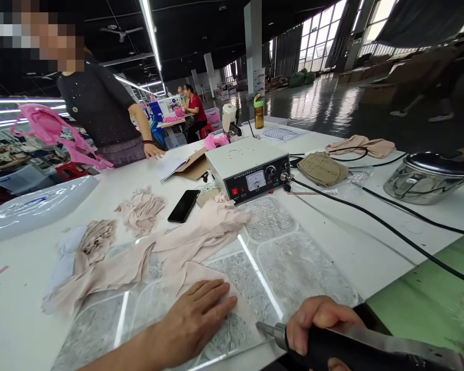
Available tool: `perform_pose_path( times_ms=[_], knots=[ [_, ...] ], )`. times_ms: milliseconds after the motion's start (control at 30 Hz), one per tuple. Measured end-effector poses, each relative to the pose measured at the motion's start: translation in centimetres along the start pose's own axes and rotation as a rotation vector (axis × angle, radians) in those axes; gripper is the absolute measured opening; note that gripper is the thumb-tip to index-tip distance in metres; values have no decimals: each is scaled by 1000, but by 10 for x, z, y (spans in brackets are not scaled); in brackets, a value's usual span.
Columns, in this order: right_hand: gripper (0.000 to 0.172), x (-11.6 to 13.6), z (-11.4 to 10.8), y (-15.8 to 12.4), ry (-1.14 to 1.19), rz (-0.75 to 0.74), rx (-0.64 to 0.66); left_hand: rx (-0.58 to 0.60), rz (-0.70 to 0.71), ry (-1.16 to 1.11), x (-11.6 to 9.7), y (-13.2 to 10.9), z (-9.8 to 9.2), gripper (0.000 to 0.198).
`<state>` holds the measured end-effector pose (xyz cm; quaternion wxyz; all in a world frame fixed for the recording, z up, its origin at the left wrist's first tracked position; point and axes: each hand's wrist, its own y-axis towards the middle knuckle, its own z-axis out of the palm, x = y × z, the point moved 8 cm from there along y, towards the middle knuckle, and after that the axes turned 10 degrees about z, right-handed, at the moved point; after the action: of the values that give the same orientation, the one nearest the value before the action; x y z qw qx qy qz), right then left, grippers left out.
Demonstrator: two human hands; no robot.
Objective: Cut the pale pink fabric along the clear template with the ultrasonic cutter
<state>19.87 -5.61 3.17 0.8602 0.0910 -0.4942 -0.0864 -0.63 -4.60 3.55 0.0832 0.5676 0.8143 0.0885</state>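
My left hand (195, 322) lies flat, fingers stretched out, on a strip of thin beige fabric (201, 273) over a grey marble-patterned board (294, 263). In my right hand (319, 322) is a handheld ultrasonic tool (332, 345) with a black grip and a narrow metal tip. The tip is at the fabric's near right corner, close to the board's front edge; whether it touches is hard to tell. Further beige fabric is heaped toward the control box (251, 178), which has a meter, knobs and a red switch. A black cable (371, 219) leads from the box to the right.
A phone (183, 206), two gathered fabric piles (141, 211) (98, 239) and a plastic bag (38, 206) lie left. On the right are a metal pot (433, 178) and brown pattern pieces (321, 169). A bottle (259, 113) stands behind. One person (100, 108) stands at the far left edge, holding pink garments.
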Motion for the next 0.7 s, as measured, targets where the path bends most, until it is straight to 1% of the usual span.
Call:
perform_pose_path(
  times_ms=[67,133,267,333,400,467,600,700],
  knots=[
    [11,-3,-4,-2,17,22,-8,21,-20,14,-2,0,3,34],
    [12,-3,-3,-4,13,24,8,45,-41,41,-5,-1,7,36],
    [16,1,0,-6,-12,-19,9,103,-95,99,-8,-7,21,47],
    [17,2,1,-7,-38,-33,12,126,-96,109,-10,-8,25,53],
    [18,3,1,-7,-67,-46,16,139,-79,112,-13,-8,24,56],
    [20,4,3,-7,-98,-52,23,147,-55,115,-15,-5,19,54],
    [13,6,4,-7,-110,-75,9,142,-16,125,-19,-1,8,49],
    [11,6,6,-7,-114,-76,20,130,-28,119,-20,-1,6,50]
  ],
)
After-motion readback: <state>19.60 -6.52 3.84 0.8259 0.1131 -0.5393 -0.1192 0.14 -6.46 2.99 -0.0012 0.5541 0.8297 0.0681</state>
